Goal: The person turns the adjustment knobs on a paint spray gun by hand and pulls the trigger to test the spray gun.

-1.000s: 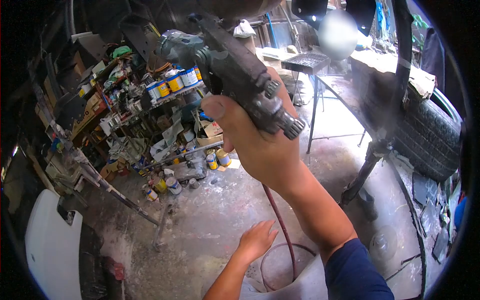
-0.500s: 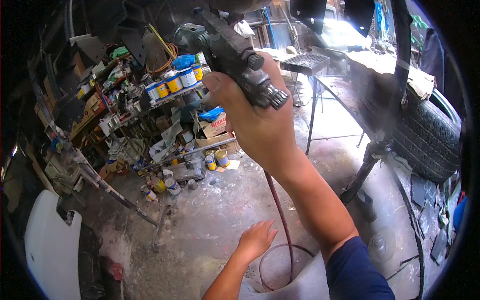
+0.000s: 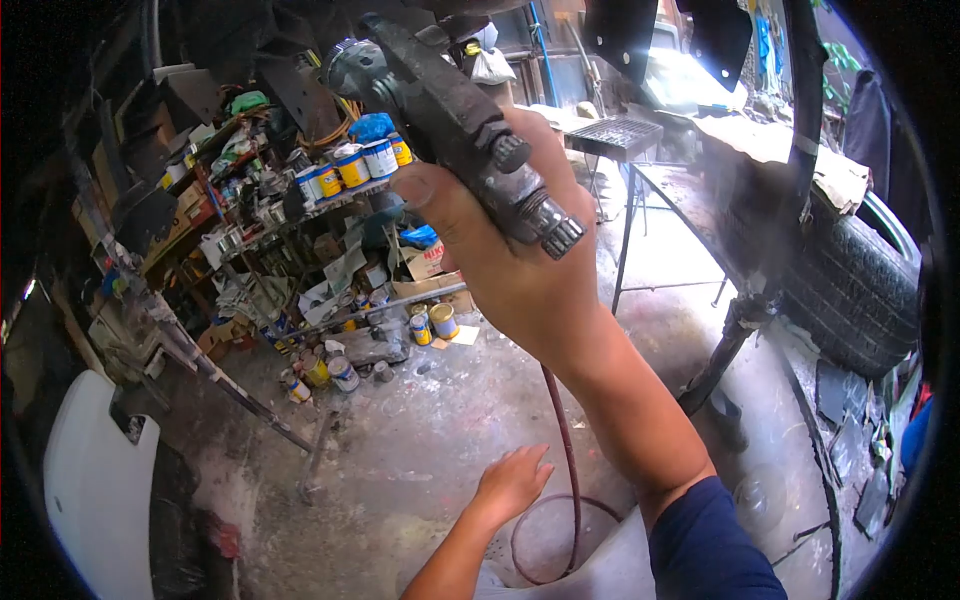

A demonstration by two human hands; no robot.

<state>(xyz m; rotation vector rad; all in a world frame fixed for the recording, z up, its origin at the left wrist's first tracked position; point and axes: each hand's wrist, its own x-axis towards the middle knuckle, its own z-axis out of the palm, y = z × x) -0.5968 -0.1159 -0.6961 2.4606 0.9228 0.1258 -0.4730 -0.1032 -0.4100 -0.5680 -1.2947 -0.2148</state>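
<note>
A dark, paint-stained spray gun [image 3: 450,115] is held up high in front of me, its round nozzle end toward the upper left and its two ribbed knobs facing me. My right hand [image 3: 515,250] is wrapped round its handle, thumb along the near side; the trigger and the other fingers are mostly hidden. Below the wrist a reddish-brown hose [image 3: 568,450] runs down and loops on the floor. Lower down, my left hand [image 3: 513,482] hangs in the air with its fingers stretched out, holding nothing, left of the hose.
Shelves on the left carry paint cans [image 3: 350,165] and clutter; more cans [image 3: 443,320] stand on the floor. A white panel [image 3: 95,490] is at lower left. A metal-framed table [image 3: 625,225], a post [image 3: 735,325] and a tire [image 3: 855,280] are on the right.
The spray gun and my right hand sit slightly lower and farther right in view, with the knob end dropped a little. My left hand is almost unmoved.
</note>
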